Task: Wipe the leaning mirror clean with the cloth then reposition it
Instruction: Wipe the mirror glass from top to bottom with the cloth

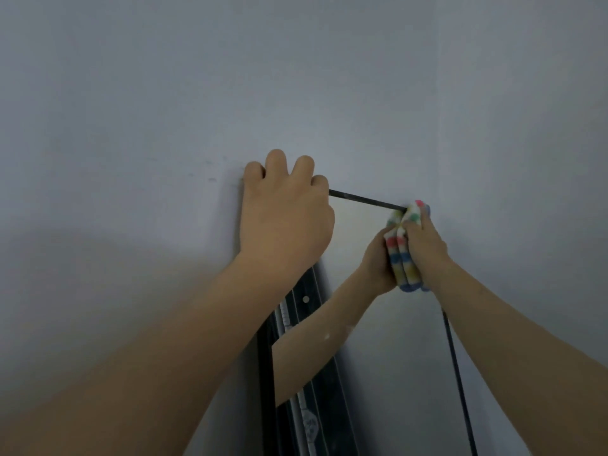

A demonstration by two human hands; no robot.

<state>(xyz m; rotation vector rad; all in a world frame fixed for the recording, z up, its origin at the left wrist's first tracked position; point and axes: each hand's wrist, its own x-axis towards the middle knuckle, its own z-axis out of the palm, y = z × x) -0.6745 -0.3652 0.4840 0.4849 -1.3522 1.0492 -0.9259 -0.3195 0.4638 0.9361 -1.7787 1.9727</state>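
**Desk:** What is on the left?

**Photographer:** A bare grey-white wall [131, 110]. Against it, a person's left hand [283, 218] clamps over the top left corner of the mirror [362, 268], with the fingers curled over the edge of its thin black frame [365, 199].

**Desk:** And the mirror itself?

**Photographer:** It stands centre frame, its top edge against the wall, and runs down out of shot. The glass reflects the person's forearm and a dark strip [316, 406] with pale marks on it.

**Desk:** Any writing or labels to quote?

**Photographer:** The marks on that strip are too blurred to read.

**Desk:** The right side?

**Photographer:** The right hand [427, 245] grasps a bunched cloth [406, 258], white with pink, blue, green and yellow patches. The hand presses the cloth to the glass at the mirror's top right corner, just below the frame. The hand's reflection meets it from the other side.
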